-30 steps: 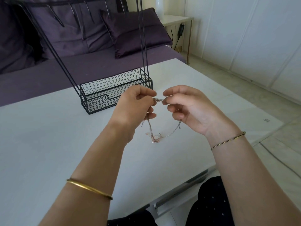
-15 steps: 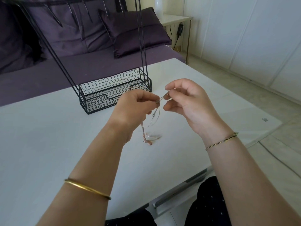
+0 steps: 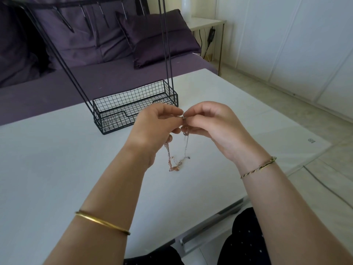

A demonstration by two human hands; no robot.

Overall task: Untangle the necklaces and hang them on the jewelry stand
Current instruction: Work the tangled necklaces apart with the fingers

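Both hands meet above the white table, just in front of the wire basket at the foot of the black stand. The left hand and right hand each pinch the top of the necklaces between thumb and forefinger, tips almost touching, other fingers curled. Thin chains hang down from both hands in a loop, and the tangled lower part lies on the table between the wrists. A gold bangle circles the left forearm and a twisted bracelet the right wrist.
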